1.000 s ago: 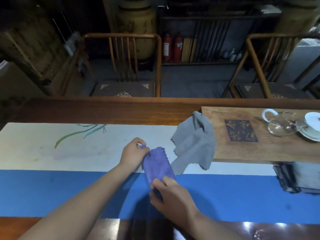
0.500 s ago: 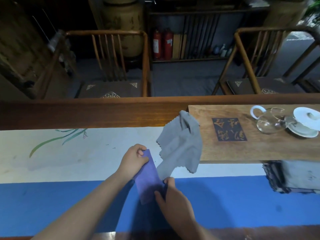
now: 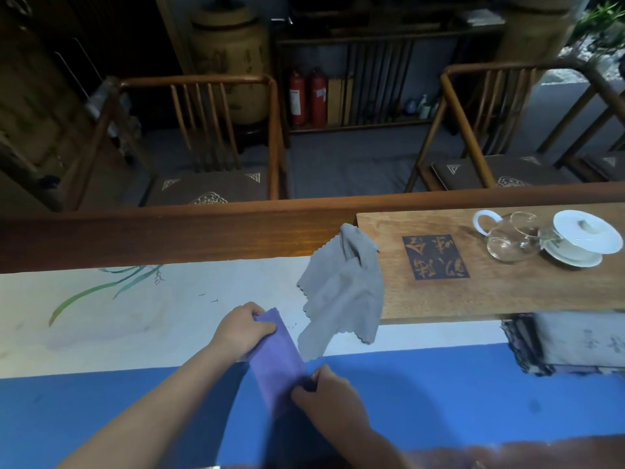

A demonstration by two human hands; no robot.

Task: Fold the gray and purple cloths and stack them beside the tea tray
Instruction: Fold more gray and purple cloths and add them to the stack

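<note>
Holding the purple cloth (image 3: 277, 360) pinched in both hands, left hand (image 3: 241, 328) far end, right hand (image 3: 321, 394) near: keep edges aligned, fold it end to end.

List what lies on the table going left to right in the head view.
Painted leaf sprig → left hand → purple cloth → right hand → gray cloth → tea tray → glass pitcher → white lidded cup.
</note>
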